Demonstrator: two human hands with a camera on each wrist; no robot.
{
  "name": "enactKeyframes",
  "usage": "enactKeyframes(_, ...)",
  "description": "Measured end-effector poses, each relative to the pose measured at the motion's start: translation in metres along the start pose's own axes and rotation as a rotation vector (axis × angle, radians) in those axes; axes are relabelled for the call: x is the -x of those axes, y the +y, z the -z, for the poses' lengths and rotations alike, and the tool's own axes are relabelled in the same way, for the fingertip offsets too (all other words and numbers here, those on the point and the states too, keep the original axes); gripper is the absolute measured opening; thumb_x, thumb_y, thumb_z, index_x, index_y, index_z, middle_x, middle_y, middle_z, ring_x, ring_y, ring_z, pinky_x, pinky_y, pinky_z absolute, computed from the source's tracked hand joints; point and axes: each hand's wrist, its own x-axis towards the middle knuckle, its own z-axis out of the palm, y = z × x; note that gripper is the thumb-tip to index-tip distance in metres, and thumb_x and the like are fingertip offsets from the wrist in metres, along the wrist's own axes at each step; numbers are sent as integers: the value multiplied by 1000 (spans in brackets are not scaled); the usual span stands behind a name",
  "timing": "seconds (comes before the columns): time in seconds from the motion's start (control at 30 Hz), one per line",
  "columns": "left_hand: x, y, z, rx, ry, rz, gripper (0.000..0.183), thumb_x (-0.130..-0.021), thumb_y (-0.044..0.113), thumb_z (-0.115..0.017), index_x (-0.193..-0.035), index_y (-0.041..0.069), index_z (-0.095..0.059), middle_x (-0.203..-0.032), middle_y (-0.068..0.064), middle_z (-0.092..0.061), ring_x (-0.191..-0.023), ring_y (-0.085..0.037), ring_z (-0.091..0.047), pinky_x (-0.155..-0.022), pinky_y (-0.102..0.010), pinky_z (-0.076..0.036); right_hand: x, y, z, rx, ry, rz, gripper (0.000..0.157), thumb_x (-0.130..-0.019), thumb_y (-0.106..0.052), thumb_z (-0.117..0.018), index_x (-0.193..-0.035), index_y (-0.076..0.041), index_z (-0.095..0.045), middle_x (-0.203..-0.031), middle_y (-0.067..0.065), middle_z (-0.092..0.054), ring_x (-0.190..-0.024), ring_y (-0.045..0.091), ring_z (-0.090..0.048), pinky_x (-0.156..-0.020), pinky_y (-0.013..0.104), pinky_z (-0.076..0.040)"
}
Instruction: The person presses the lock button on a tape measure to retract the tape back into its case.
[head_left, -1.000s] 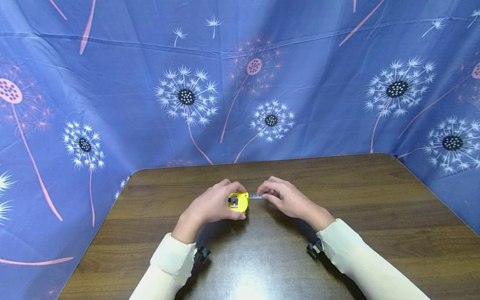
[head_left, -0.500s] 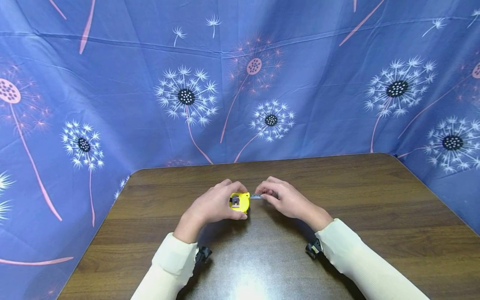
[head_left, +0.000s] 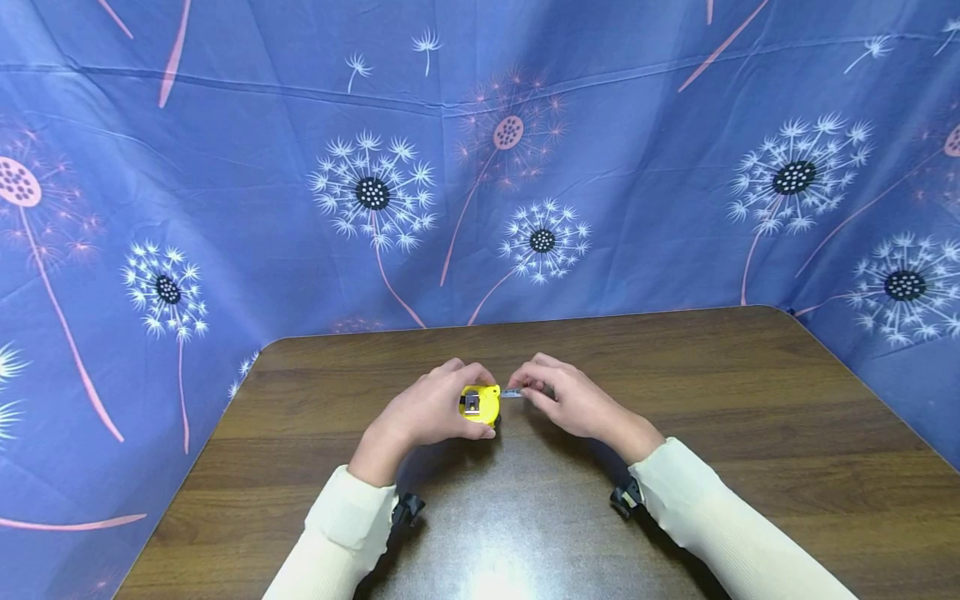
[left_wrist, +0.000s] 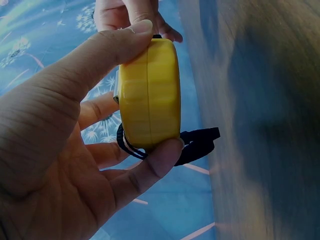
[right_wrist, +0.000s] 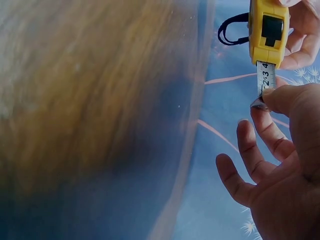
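A yellow tape measure (head_left: 483,405) is held above the table by my left hand (head_left: 423,408), thumb on the near edge and fingers round the far side. In the left wrist view its ribbed yellow case (left_wrist: 152,95) sits between thumb and fingers, and a black wrist strap (left_wrist: 200,142) hangs from it. My right hand (head_left: 577,396) pinches the end of the short pulled-out blade (head_left: 512,393) between thumb and forefinger. Up close in the right wrist view, the numbered blade (right_wrist: 266,77) spans the small gap to the case, while the other right fingers (right_wrist: 232,180) are spread loosely.
A brown wood-grain table (head_left: 712,383) lies under both hands. Behind it hangs a blue cloth (head_left: 645,208) with a dandelion print, meeting the table's far edge. Small black wrist cameras (head_left: 627,497) sit on both sleeves.
The exposed blade has become a little shorter. The left hand with the case has shifted slightly right, and the right hand slightly left, both keeping their hold.
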Motion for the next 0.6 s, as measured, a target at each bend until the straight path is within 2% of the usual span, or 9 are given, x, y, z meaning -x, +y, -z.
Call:
enactKeyframes(0.33, -2, 2, -1, 3, -12, 5, 59, -75, 42, -91, -125, 26, -66, -112, 1, -59, -91, -16, -57, -78, -37, -50, -2, -1, -3, -1, 6, 10, 16, -100, -8, -67, -111, -19, -72, -104, -3, -63, -90, 11, -61, -79, 43, -55)
enactKeyframes(0.6, -3, 3, -1, 15, -17, 2, 59, -75, 42, -91, -126, 25, -66, -115, -3, -61, -89, -17, -58, -78, -38, -50, -2, -1, -5, -16, -1, 8, 16, -100, -6, -67, -112, -17, -71, -105, -2, -63, -92, 12, -62, -81, 41, -55)
